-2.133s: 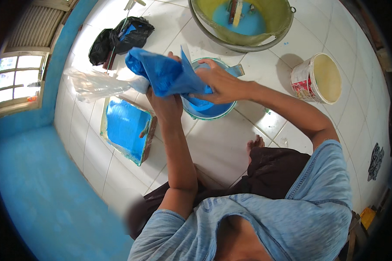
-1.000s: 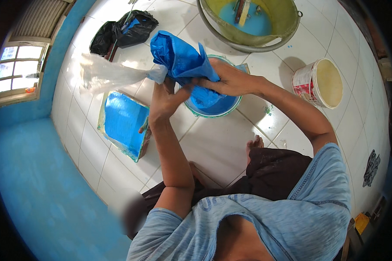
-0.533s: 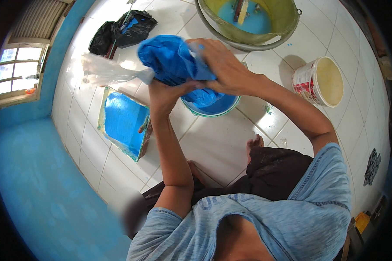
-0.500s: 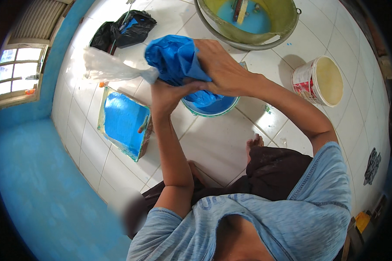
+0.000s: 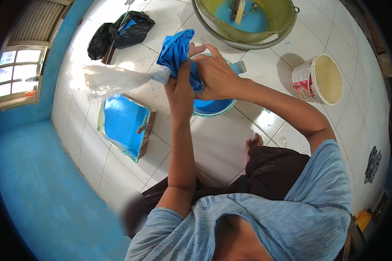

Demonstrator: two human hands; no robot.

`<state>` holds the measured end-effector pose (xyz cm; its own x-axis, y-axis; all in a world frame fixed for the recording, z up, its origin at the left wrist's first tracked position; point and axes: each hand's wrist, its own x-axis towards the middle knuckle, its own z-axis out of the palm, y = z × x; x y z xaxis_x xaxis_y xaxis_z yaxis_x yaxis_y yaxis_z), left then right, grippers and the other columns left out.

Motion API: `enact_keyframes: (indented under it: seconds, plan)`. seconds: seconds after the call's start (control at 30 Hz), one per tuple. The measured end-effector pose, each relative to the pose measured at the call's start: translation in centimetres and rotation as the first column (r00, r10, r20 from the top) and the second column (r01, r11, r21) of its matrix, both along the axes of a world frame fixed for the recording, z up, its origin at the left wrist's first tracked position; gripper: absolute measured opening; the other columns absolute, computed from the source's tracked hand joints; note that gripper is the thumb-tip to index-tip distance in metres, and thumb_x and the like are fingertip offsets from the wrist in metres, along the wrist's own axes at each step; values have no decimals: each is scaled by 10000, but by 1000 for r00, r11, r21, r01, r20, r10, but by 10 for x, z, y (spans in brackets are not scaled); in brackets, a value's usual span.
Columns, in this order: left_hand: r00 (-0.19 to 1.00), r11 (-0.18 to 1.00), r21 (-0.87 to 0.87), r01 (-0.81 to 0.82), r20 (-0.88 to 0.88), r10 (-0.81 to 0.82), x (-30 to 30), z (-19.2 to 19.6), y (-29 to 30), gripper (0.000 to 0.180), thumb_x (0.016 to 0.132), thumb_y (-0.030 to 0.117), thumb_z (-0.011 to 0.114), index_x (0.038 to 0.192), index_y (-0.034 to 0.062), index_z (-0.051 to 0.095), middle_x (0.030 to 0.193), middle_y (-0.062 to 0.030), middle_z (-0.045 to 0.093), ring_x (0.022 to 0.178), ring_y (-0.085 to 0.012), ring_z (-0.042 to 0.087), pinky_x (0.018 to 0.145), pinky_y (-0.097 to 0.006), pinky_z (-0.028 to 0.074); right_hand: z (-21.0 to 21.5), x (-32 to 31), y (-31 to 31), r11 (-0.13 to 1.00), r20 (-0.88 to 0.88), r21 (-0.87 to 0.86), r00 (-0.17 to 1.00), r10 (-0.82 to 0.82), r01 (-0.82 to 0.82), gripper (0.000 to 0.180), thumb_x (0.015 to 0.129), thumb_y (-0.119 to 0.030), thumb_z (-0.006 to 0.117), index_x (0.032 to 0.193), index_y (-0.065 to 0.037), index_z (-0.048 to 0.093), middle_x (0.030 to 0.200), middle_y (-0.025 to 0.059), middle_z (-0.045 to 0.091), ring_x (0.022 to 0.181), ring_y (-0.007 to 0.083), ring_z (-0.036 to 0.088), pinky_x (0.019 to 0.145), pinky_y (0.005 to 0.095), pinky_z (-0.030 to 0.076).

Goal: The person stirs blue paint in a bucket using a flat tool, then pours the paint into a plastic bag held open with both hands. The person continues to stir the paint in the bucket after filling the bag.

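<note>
A crumpled blue plastic bag (image 5: 173,50) is gripped by both hands above the pail of blue paint (image 5: 213,107). My left hand (image 5: 180,87) closes round its lower left side, the thumb pointing up along it. My right hand (image 5: 215,75) presses against the bag's right side, with its index finger and thumb raised. From the left hand, a length of clear plastic (image 5: 115,81) trails out to the left, bluish where it meets the bag. The hands cover much of the pail, and a brush-like handle end (image 5: 238,67) shows at its right rim.
Left of the pail lies a paint tray (image 5: 124,124) coated in blue. A black plastic bag (image 5: 133,29) sits at the far left. A large olive basin (image 5: 274,37) of bluish water stands at the back, a white bucket (image 5: 305,80) to the right. A blue wall (image 5: 48,174) runs along the left.
The blue bag has become narrower and more bunched. My left hand has shifted right, and the right hand has moved slightly lower. More of the paint tray shows.
</note>
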<state>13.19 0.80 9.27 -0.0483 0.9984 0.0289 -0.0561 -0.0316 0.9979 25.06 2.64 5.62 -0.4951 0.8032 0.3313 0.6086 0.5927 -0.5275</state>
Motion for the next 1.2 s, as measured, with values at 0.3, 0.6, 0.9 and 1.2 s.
enact_keyframes:
  seconds: [0.3,0.6,0.9,1.2]
  plan:
    - [979,980,50,-191,84,186,26,2,-26,197,940,93,560,1085,-15,637,997,-10,637,801,-91,530,778,-248,424,-14,-6,-5,995,150,97,988,-42,27,525,730,-329,653,1133,1,586,1194,183,598,1157,280,528,1092,655,137]
    - [896,966,-65,-249,364,255,36,-19,-43,186,892,111,609,1048,11,617,995,-23,625,903,-105,551,826,-266,435,-46,0,-19,998,306,53,951,-45,30,374,772,-315,624,1028,-42,632,1047,194,622,1114,392,517,1058,589,232]
    - [907,912,-88,-400,101,408,56,-16,-55,367,774,210,745,1088,57,633,983,-88,656,1031,-237,569,940,-364,391,-27,-1,-25,1000,256,-16,966,28,-25,188,840,-217,598,911,-44,578,880,149,618,842,327,571,810,438,432]
    - [884,891,3,-454,124,451,34,12,-61,289,759,290,743,999,132,705,840,-82,700,886,-271,643,1042,-460,253,-4,-29,-26,1000,596,7,803,20,-30,342,973,-244,450,729,-29,557,696,151,625,619,347,574,675,393,458]
